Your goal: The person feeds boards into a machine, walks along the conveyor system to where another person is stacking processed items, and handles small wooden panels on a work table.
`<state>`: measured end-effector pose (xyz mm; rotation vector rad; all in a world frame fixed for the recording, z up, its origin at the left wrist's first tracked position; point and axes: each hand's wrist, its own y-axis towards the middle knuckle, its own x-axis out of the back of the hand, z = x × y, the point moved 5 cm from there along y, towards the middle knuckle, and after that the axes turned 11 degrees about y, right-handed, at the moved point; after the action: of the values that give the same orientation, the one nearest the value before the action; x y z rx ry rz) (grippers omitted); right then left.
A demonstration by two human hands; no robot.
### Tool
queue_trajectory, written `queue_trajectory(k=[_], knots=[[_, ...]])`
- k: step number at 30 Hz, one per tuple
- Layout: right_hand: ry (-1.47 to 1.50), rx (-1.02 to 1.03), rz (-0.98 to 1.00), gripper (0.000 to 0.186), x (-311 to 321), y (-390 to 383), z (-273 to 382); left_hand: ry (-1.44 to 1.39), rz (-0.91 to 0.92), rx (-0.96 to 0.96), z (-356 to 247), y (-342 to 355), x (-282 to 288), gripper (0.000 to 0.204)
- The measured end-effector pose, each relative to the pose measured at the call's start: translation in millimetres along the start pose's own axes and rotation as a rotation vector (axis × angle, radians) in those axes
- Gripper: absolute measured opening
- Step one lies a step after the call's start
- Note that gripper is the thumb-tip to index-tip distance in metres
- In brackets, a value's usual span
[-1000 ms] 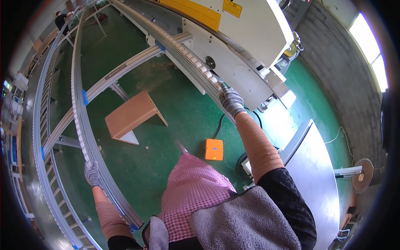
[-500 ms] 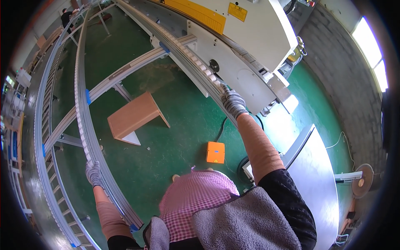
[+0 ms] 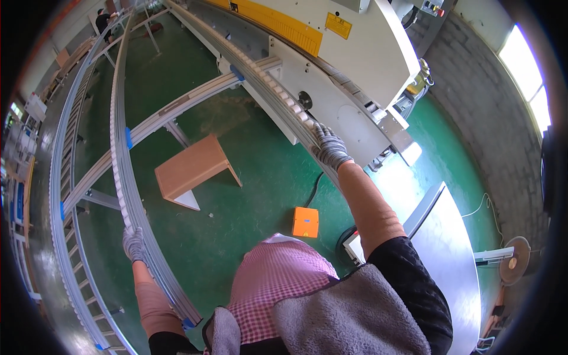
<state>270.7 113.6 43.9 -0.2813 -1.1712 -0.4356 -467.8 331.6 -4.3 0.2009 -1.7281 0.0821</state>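
**Roller Rails: Hand Positions and Appearance**

At far left, a grey outer rail [image 3: 57, 171] curves along the frame. Beside it, the left roller rail [image 3: 131, 177] is a ribbed, silver-grey profile with a line of small white rollers [image 3: 119, 192] along its outer edge and a blue cap [image 3: 188, 323] at its near end. The left hand [image 3: 134, 244], in a striped grey glove, rests on that edge, fingers together; whether they grip beneath cannot be determined. A grey crossbar [image 3: 171, 112] connects to the right roller rail [image 3: 269, 93], which runs alongside a white-and-yellow machine [image 3: 367, 53]. Its visible rollers are white, cylindrical and closely spaced. The right hand [image 3: 331, 147], similarly gloved, lies over this rail at the last visible rollers, fingers together and bent; its underside grip is hidden.
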Motion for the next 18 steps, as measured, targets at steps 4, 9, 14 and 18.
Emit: queue_trajectory(k=[4,9,14,18], knots=[[0.092,0.08,-0.008,0.079,0.2,-18.3,-16.8,-0.032,0.051,0.011,-10.8,-5.9,9.4,0.076],[0.097,0.166,0.054,0.083,4.8,-46.5,-29.4,-0.052,0.007,-0.01,-14.7,-12.5,14.1,0.074],[0.101,0.292,0.047,0.088,11.6,-85.9,-39.4,-0.153,-0.013,0.001,-3.4,-10.2,4.5,0.077],[0.054,0.313,0.025,0.089,17.9,-115.5,-38.8,-0.061,0.011,0.008,-1.6,-7.1,6.6,0.077]])
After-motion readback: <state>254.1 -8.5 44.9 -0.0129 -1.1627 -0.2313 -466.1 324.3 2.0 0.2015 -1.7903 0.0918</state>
